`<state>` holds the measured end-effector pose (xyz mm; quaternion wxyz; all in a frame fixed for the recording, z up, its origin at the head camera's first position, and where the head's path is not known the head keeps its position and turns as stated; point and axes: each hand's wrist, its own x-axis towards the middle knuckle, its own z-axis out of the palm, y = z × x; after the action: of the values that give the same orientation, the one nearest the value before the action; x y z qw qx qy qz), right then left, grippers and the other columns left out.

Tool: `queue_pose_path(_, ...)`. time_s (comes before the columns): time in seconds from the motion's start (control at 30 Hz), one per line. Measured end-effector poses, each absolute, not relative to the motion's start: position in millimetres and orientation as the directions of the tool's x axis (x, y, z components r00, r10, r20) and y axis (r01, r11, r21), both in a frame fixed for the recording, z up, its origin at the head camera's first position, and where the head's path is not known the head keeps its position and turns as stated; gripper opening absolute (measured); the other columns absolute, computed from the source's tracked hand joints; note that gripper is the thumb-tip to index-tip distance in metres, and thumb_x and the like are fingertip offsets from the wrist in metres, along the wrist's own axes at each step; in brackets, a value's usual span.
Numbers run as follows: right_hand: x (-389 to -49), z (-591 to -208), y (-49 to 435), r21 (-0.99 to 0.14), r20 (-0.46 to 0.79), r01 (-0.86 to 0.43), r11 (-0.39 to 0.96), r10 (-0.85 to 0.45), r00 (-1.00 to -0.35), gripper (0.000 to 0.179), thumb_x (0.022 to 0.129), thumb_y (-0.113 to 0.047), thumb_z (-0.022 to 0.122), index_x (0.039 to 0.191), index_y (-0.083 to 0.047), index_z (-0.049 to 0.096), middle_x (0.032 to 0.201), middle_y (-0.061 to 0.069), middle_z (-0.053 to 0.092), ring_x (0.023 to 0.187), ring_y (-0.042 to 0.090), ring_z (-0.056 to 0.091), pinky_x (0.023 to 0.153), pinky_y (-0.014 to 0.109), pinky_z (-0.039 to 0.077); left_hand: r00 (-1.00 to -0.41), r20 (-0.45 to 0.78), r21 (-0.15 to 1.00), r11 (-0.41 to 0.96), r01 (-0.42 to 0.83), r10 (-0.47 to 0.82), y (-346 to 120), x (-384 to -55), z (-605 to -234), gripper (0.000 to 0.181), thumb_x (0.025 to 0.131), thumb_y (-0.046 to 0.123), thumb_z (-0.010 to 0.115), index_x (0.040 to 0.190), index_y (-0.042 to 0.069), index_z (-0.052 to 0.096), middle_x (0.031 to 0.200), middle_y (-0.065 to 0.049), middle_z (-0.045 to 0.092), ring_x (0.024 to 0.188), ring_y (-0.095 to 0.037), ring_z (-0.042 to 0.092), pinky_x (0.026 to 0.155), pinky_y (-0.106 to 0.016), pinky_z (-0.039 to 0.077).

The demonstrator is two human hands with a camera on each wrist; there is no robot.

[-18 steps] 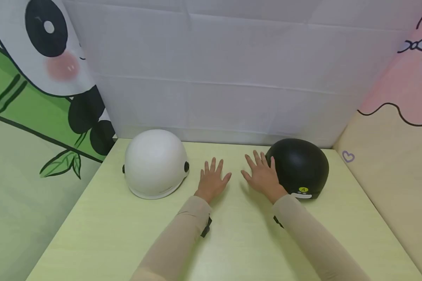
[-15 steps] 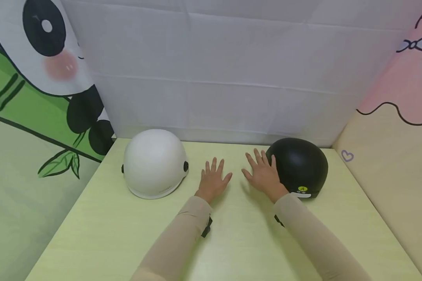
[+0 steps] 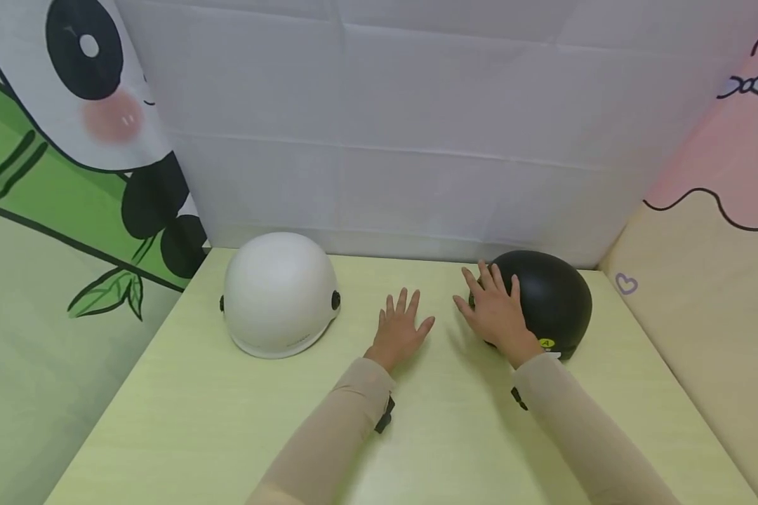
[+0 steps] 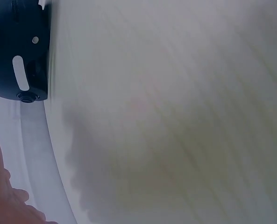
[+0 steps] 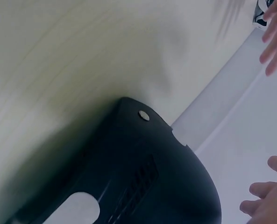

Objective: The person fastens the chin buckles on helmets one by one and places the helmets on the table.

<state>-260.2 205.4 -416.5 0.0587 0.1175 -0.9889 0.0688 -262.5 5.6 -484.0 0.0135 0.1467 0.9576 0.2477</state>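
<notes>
In the head view, a glossy white helmet [image 3: 281, 294] sits on the left of the table, and a matte black helmet [image 3: 552, 294] with a yellow sticker sits on the right. My left hand [image 3: 399, 331] is held between them, fingers straight and spread, holding nothing. My right hand [image 3: 495, 314], also spread, overlaps the left side of the black helmet. The right wrist view has a gap between my right hand [image 5: 273, 196] and the black helmet [image 5: 166, 182], whose underside is hidden. In the left wrist view the black helmet [image 4: 12, 46] appears at the upper left.
A pale yellow-green table [image 3: 215, 428] lies under both hands, which cast shadows on it. A white cloth wall [image 3: 410, 140] stands behind the helmets. Printed cartoon panels flank the table, one green [image 3: 57, 168] at left and one pink [image 3: 726, 140] at right. Dark straps show at both wrists.
Both hands have shifted to the right, the right one now covering more of the black helmet. My left hand is farther from the white helmet. Both helmets stay in place.
</notes>
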Motion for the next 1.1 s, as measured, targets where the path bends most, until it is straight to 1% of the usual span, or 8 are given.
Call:
queue_pose_path(0.2,-259.4,-410.8,218.5,-0.15,0.158,-0.223,0.963,-0.199,-0.967,0.068,0.101,-0.051,0.04,0.156,-0.012,0.026,0.159,0.021,0.012,0.144,0.04,0.006,0.108,0.064,-0.004,-0.95,0.054,0.519,0.804,0.291,0.309,23.9,-260.5,-483.9,0.07,0.103,0.054,0.033,0.157,0.013,0.016,0.16,-0.016,0.012,0.143,-0.045,0.009,0.11,-0.057,0.017)
queue_pose_path(0.43,-256.4,-406.9,232.3,-0.19,0.173,-0.226,0.955,-0.194,-0.966,0.066,0.103,-0.049,0.036,0.156,-0.011,0.024,0.158,0.022,0.013,0.143,0.043,0.008,0.111,0.058,0.004,-0.933,0.06,0.53,0.78,0.331,0.355,45.8,-259.6,-487.9,0.069,0.103,0.053,0.03,0.158,0.013,0.014,0.16,-0.017,0.012,0.143,-0.043,0.01,0.111,-0.053,0.018)
queue_pose_path(0.6,-254.3,-403.1,240.4,-0.207,0.19,-0.222,0.953,-0.183,-0.965,0.065,0.104,-0.048,0.036,0.156,-0.01,0.023,0.158,0.024,0.014,0.143,0.044,0.009,0.111,0.059,0.005,-0.922,0.082,0.562,0.746,0.357,0.379,57.8,-257.4,-487.6,0.067,0.104,0.051,0.032,0.158,0.014,0.015,0.159,-0.018,0.014,0.143,-0.042,0.013,0.111,-0.051,0.02)
queue_pose_path(0.77,-254.2,-403.1,246.3,-0.224,0.207,-0.216,0.95,-0.171,-0.963,0.066,0.104,-0.049,0.034,0.155,-0.009,0.025,0.157,0.024,0.015,0.143,0.044,0.009,0.11,0.06,0.005,-0.921,0.107,0.617,0.701,0.357,0.375,66.5,-254.6,-490.3,0.064,0.104,0.047,0.037,0.157,0.016,0.018,0.158,-0.018,0.019,0.142,-0.039,0.021,0.11,-0.049,0.027)
queue_pose_path(0.93,-254.6,-405.2,251.5,-0.228,0.23,-0.205,0.952,-0.152,-0.961,0.065,0.104,-0.049,0.034,0.155,-0.009,0.026,0.158,0.023,0.015,0.143,0.043,0.009,0.11,0.062,0.004,-0.917,0.114,0.652,0.668,0.359,0.381,74.4,-251.7,-498.2,0.064,0.103,0.048,0.039,0.157,0.02,0.02,0.154,-0.019,0.025,0.137,-0.037,0.031,0.105,-0.048,0.035)
queue_pose_path(1.1,-253.6,-403.8,258.9,-0.219,0.262,-0.205,0.954,-0.145,-0.954,0.064,0.103,-0.047,0.038,0.155,-0.01,0.027,0.157,0.023,0.017,0.144,0.042,0.008,0.109,0.063,0.002,-0.913,0.112,0.675,0.645,0.359,0.391,82.3,-251.2,-502.9,0.068,0.102,0.054,0.037,0.158,0.022,0.016,0.154,-0.017,0.026,0.136,-0.035,0.033,0.102,-0.046,0.039)
